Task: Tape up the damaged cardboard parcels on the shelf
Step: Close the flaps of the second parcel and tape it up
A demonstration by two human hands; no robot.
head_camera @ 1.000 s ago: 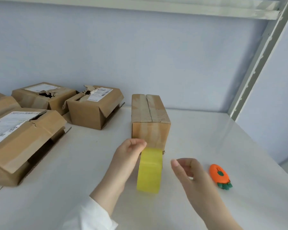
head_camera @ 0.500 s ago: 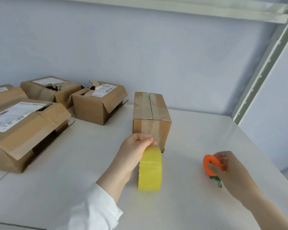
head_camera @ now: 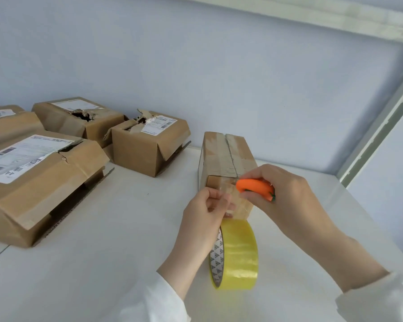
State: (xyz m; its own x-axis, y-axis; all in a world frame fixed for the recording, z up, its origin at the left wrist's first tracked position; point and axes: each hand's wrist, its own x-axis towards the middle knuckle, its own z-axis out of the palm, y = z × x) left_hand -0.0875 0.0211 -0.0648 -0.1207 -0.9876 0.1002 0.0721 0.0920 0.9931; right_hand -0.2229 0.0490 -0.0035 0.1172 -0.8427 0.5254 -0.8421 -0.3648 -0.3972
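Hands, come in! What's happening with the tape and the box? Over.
Left hand pinches tape strip at the box end. Right hand grips orange cutter against the strip. Nothing in the way.

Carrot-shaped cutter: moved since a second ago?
Yes. The carrot-shaped cutter, then lying on the shelf right of the tape roll, is now gripped in the right hand, up and leftward against the near end of the taped parcel.

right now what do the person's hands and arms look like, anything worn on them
The left hand and right hand are bare: no gloves, and no ring or watch shows. The left sleeve and right sleeve are white, long and plain, stopping short of the wrists.
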